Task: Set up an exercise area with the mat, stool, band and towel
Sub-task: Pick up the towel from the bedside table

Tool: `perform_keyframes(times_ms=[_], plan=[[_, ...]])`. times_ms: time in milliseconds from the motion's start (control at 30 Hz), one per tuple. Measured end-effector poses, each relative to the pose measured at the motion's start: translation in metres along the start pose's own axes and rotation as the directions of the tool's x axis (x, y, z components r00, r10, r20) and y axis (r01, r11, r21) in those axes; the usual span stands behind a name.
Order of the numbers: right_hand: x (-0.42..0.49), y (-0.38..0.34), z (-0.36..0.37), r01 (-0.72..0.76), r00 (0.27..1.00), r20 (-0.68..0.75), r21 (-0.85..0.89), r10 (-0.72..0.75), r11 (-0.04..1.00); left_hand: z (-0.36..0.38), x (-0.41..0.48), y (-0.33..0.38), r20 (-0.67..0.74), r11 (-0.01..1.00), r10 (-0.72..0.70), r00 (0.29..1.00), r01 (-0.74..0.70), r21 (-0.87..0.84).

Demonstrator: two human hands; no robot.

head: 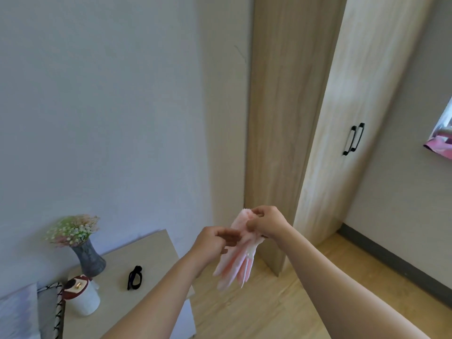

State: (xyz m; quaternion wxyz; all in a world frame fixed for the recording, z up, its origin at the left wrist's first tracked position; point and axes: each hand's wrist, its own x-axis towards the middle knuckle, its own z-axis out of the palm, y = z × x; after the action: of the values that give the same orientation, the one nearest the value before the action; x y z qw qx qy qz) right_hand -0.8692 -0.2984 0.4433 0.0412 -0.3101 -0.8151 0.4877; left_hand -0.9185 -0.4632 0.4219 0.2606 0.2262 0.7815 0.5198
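Observation:
A pale pink towel [236, 263] hangs in folds in mid-air in front of me, above the wooden floor. My right hand [265, 222] pinches its top edge. My left hand [215, 241] is just left of it, fingers curled toward the cloth at its upper side; whether they grip it is unclear. A black looped band [134, 277] lies on the beige side table [156, 250] at lower left. No mat or stool is in view.
On the side table stand a grey vase of small flowers [88, 255] and a white container with a brown lid [82, 296]. A wooden wardrobe [325, 118] with black handles [353, 139] rises ahead. Wooden floor [305, 289] lies below; bedding [19, 314] sits at far left.

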Motion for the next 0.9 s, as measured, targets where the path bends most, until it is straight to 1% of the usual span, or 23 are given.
perform_keyframes(times_ms=[33,67,100,133,167,233,267,333,400,500,533,600,667,700,767,800,833,867,900], plan=[[-0.004,0.0,-0.003,-0.004,1.0,-0.025,0.008,0.004,1.0,-0.001,0.0,-0.001,-0.055,0.997,-0.033,0.998,0.029,-0.07],[-0.008,0.001,-0.005,-0.002,0.999,-0.038,0.012,0.003,1.0,-0.003,0.003,-0.004,-0.115,0.994,-0.043,0.992,0.031,-0.101],[-0.011,0.0,-0.008,0.003,0.999,-0.045,0.022,-0.002,1.0,-0.005,0.004,-0.007,-0.157,0.996,-0.036,0.987,0.024,-0.081],[-0.016,-0.001,-0.01,0.01,0.999,-0.048,0.043,-0.008,0.999,-0.007,0.005,-0.01,-0.154,0.999,-0.02,0.988,0.015,-0.037],[-0.023,-0.005,-0.014,0.019,0.999,-0.049,0.071,-0.016,0.997,-0.008,0.006,-0.013,-0.096,1.0,-0.002,0.995,0.003,0.007],[-0.035,-0.014,-0.019,0.052,0.998,-0.038,0.121,-0.047,0.991,-0.009,0.008,-0.017,0.102,1.0,0.004,0.995,-0.006,0.018],[-0.04,-0.019,-0.022,0.073,0.997,-0.031,0.141,-0.069,0.987,-0.008,0.007,-0.018,0.199,1.0,0.0,0.98,-0.002,0.014],[-0.052,-0.03,-0.024,0.103,0.994,-0.065,0.186,-0.092,0.977,-0.007,0.002,-0.015,0.314,0.999,0.023,0.949,-0.034,0.03],[-0.058,-0.037,-0.023,0.116,0.989,-0.112,0.219,-0.093,0.969,-0.004,-0.003,-0.014,0.302,0.996,0.069,0.951,-0.081,0.028],[-0.064,-0.047,-0.015,0.102,0.963,-0.269,0.254,-0.031,0.962,0.003,-0.014,-0.005,0.251,0.976,0.215,0.944,-0.204,-0.071],[-0.066,-0.051,-0.011,0.091,0.947,-0.322,0.276,0.003,0.957,0.005,-0.017,-0.006,0.228,0.97,0.244,0.942,-0.234,-0.071],[-0.07,-0.056,-0.008,0.079,0.92,-0.388,0.339,0.063,0.938,0.012,-0.024,-0.01,0.162,0.963,0.262,0.951,-0.27,0.027],[-0.078,-0.059,-0.006,0.073,0.893,-0.438,0.363,0.102,0.929,0.011,-0.032,-0.015,0.084,0.951,0.29,0.953,-0.297,0.085],[-0.083,-0.06,-0.005,0.066,0.88,-0.463,0.35,0.111,0.934,0.008,-0.035,-0.016,0.055,0.943,0.313,0.948,-0.317,0.1],[-0.097,-0.063,-0.007,0.017,0.863,-0.493,0.243,0.108,0.97,0.006,-0.039,-0.019,0.029,0.931,0.335,0.942,-0.336,0.144],[-0.105,-0.064,-0.009,-0.051,0.883,-0.454,0.162,0.12,0.986,0.009,-0.039,-0.021,0.016,0.926,0.343,0.939,-0.341,0.165],[-0.113,-0.067,-0.008,-0.146,0.915,-0.37,0.064,0.16,0.987,0.011,-0.04,-0.022,0.001,0.916,0.367,0.93,-0.362,0.174],[-0.122,-0.068,-0.008,-0.246,0.929,-0.294,-0.03,0.227,0.969,0.015,-0.04,-0.025,-0.009,0.907,0.39,0.921,-0.382,0.176],[-0.13,-0.064,-0.008,-0.305,0.919,-0.29,-0.1,0.265,0.947,0.022,-0.042,-0.028,-0.005,0.902,0.403,0.915,-0.397,0.169]])
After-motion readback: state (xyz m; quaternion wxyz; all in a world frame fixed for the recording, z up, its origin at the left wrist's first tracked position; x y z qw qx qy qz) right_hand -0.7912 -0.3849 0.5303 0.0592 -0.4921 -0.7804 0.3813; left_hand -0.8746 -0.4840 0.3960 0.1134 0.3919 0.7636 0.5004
